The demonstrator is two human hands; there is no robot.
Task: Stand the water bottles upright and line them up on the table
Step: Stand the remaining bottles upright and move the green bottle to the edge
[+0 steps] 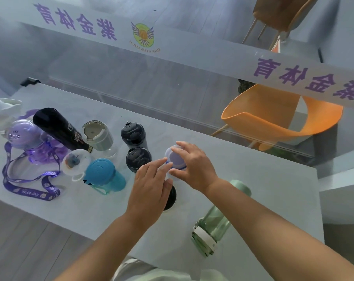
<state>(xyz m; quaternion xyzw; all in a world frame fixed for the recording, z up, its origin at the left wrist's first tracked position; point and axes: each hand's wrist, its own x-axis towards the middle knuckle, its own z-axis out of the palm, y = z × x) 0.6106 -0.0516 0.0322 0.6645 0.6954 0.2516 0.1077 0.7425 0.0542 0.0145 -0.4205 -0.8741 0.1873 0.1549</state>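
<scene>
A clear bottle with a lilac lid point(175, 158) stands upright on the grey table point(253, 179). My right hand point(194, 165) grips it from the right, and the fingertips of my left hand point(151, 187) touch its left side. A dark bottle point(171, 196) is mostly hidden under my left hand. Two black-lidded bottles point(134, 133) point(138, 158) stand upright to the left. Further left stand a teal bottle point(105, 175), a grey-lidded bottle point(98, 134), a white-lidded bottle point(75, 161) and a purple bottle point(25, 134); a black flask point(58, 128) leans. A green bottle point(218, 220) lies on its side under my right forearm.
A purple lanyard point(30, 189) trails from the purple bottle near the table's front left. A white object point(1, 110) sits at the far left. Behind a glass wall with purple lettering stands an orange chair point(277, 118). The table's front edge runs just before my arms.
</scene>
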